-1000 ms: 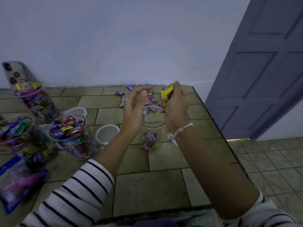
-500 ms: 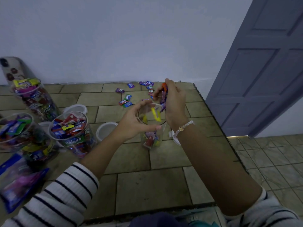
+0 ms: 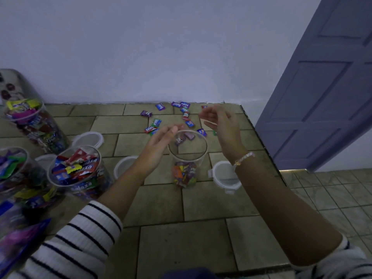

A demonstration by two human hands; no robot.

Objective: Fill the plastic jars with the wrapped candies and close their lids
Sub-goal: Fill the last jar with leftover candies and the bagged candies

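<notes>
A clear plastic jar (image 3: 188, 158) stands open in the middle of the tiled counter, with a small heap of wrapped candies (image 3: 184, 175) at its bottom. My left hand (image 3: 159, 143) hovers at the jar's left rim, fingers straight, holding nothing. My right hand (image 3: 221, 125) is raised to the right of the rim, fingers relaxed and empty. Loose wrapped candies (image 3: 177, 117) lie scattered behind the jar near the wall. A white lid (image 3: 226, 176) lies just right of the jar.
Three candy-filled jars stand at the left (image 3: 80, 174), (image 3: 34, 123), (image 3: 18, 178), with white lids (image 3: 88, 138), (image 3: 123, 166) among them. A candy bag (image 3: 18, 238) lies at the near left. The counter edge (image 3: 261, 141) drops off at the right beside a grey door (image 3: 322, 87).
My right hand dropped its candies into the jar and drew away to the right, empty. My left hand let go of the jar's rim and opened.
</notes>
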